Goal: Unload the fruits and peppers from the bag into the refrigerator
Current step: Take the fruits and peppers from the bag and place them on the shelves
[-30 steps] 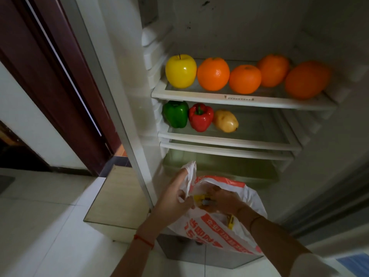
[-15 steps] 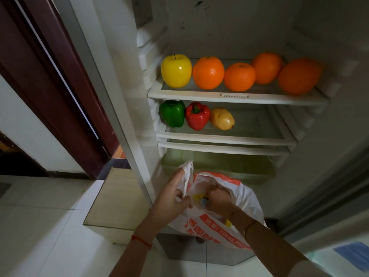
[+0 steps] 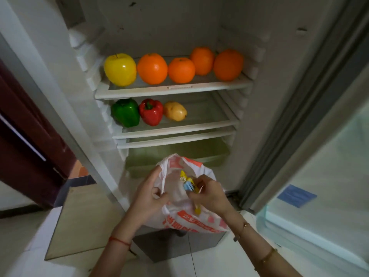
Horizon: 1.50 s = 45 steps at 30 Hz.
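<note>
I hold the bag in front of the open fridge, low, just before the bottom drawer. My left hand grips the bag's left rim, the fingers curled and pinching the white plastic so the mouth stays wide. My right hand is at the right rim, its fingers pressed together on a small yellow and blue packet that sticks up from the bag's mouth. Inside the bag I see only pale plastic; whether any fruit lies deeper I cannot tell.

On the top shelf a yellow apple sits at the left, and four oranges run to the right of it, the row close-packed, the fourth set a little further back. On the shelf below a green pepper is at the left, a red pepper touches it, and a yellowish mango-like fruit lies just beside the red one. The right half of that shelf is bare glass.

A red string circles my left wrist; a thin bracelet is on my right. The fridge door stands open at my right.
</note>
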{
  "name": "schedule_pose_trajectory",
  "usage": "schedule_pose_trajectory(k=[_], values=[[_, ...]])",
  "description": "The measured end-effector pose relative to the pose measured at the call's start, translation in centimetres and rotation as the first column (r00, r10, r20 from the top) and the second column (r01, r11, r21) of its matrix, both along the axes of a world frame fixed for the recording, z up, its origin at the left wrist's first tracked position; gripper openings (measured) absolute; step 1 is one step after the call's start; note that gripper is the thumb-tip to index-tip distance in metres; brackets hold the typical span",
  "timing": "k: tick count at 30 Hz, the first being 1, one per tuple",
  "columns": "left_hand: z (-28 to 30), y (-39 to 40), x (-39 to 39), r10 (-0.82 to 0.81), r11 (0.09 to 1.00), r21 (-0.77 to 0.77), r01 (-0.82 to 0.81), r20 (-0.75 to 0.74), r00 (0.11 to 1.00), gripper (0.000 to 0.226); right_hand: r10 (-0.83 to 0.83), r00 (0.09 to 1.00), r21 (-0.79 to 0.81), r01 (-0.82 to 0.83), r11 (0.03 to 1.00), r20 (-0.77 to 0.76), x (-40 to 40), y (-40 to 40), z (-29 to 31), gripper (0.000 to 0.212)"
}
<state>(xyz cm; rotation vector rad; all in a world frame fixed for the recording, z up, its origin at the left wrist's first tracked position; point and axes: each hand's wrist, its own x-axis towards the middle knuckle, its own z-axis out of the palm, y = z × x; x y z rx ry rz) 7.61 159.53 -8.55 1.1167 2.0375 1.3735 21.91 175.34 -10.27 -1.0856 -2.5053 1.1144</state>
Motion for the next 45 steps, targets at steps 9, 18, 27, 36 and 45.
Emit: schedule_pose_trajectory(k=[9,18,27,36,45], values=[[-0.3,0.6,2.0,-0.04,0.998,-0.04,0.038,-0.055,0.998,0.086,-0.469,0.882,-0.035,0.468,0.883,-0.036,11.7,1.6,0.6,0.026],[-1.2,1.7,2.5,-0.076,0.994,-0.078,0.071,-0.068,0.995,0.094,-0.7,0.706,-0.01,0.705,0.709,0.105,19.9,3.8,-1.4,0.03],[-0.7,1.7,3.8,-0.096,0.992,-0.086,0.091,-0.052,0.994,0.088,-0.687,0.63,0.072,0.715,0.695,0.362,20.5,7.4,-4.4,0.037],[-0.5,0.9,4.0,-0.07,0.996,-0.064,0.067,-0.038,0.997,0.086,-0.585,0.643,0.022,0.663,0.748,0.494,18.6,7.2,-6.3,0.048],[-1.2,-0.1,3.2,-0.018,0.998,-0.059,0.016,-0.022,1.0,0.085,-0.538,0.689,0.291,0.453,0.843,0.485,15.4,5.1,1.0,0.03]])
